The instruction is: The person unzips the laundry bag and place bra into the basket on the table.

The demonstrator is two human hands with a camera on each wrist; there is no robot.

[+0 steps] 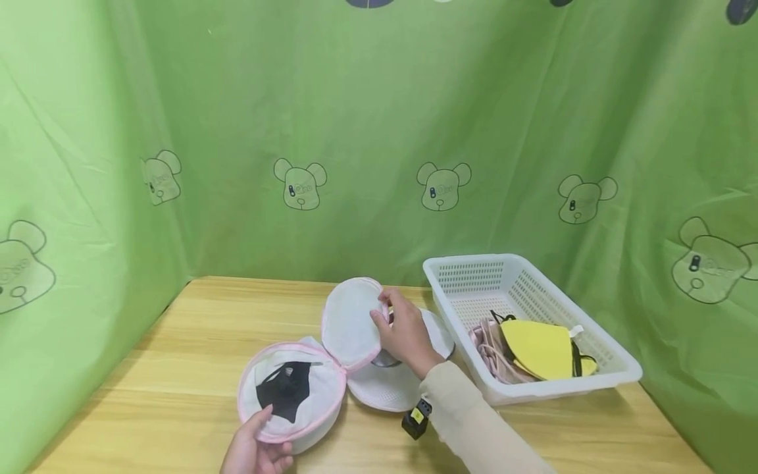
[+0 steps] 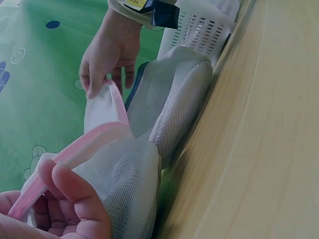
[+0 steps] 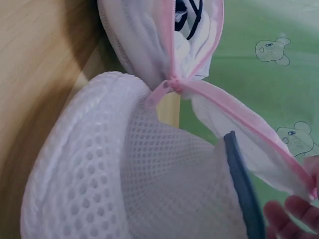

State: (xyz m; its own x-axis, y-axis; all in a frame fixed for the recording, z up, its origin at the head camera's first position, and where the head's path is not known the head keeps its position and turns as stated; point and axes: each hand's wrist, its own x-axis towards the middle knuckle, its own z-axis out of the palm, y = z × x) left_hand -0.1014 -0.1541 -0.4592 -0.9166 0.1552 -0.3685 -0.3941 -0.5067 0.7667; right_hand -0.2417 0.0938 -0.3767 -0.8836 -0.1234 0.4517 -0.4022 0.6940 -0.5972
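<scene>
A round white mesh laundry bag (image 1: 322, 431) with a pink zipper stands unzipped on the table. Inside it lies a black cloth item (image 1: 287, 390) with thin straps. My left hand (image 1: 257, 447) grips the near-left rim, thumb over the edge and fingers curled outside. At the upper right, my right hand (image 1: 408, 332) pinches the edge of the bag's raised round lid (image 1: 352, 322). A pink zipper pull (image 3: 158, 93) hangs at the hinge in the right wrist view. Behind the lid and right hand is a second mesh bag (image 3: 75, 164) with a dark blue zipper, partly hidden.
A white plastic basket (image 1: 435, 276) stands at the right, close beside the second bag. It holds a yellow cloth piece (image 1: 539, 349) with black straps and a pinkish bundle (image 1: 497, 355). Green curtain (image 1: 367, 131) hangs behind and at both sides of the wooden table (image 1: 148, 408).
</scene>
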